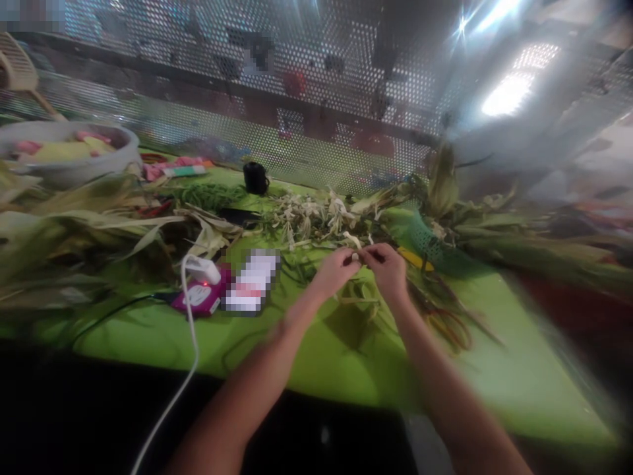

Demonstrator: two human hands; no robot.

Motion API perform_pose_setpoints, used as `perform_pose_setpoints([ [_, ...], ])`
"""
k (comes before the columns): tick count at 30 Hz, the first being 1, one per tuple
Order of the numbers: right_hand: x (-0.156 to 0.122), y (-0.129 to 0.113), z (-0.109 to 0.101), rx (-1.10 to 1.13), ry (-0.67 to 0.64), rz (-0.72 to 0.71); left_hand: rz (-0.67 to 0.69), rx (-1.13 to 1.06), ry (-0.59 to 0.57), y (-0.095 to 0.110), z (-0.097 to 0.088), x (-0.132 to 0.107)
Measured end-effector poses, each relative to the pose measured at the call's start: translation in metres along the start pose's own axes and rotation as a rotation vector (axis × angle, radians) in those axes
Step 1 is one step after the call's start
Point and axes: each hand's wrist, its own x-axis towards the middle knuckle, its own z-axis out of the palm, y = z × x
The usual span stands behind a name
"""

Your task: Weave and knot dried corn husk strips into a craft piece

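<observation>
My left hand [336, 269] and my right hand [388, 267] meet over the green table [306, 349], fingertips pinched together on a small pale piece of dried leaf or husk [357, 257]. Both hands have closed fingers. Thin green and dry strips [361, 300] hang or lie just below them. A heap of pale dried husks [316, 218] lies right behind the hands.
Long dry leaves [89, 231] pile up at the left, more greenery [494, 237] and a green net [425, 241] at the right. A grey bowl [69, 155], a black cup [256, 177], a white charger with cable [200, 270] and a pink item [198, 300] sit nearby.
</observation>
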Motion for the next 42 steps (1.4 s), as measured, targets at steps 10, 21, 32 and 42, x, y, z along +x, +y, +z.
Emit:
perform_pose_setpoints([
  [10,0.000,-0.010,-0.003,0.112,-0.057,0.041,-0.008,-0.078,0.022,0.003,0.001,0.000],
  [21,-0.002,-0.012,0.006,0.308,0.041,0.231,-0.041,-0.111,0.035,-0.003,0.002,0.001],
  [32,0.000,-0.011,0.005,0.445,-0.043,0.364,0.001,-0.030,0.016,-0.002,-0.002,0.002],
  [42,0.000,-0.012,0.003,0.589,-0.060,0.412,0.027,0.047,0.005,0.003,-0.001,-0.001],
])
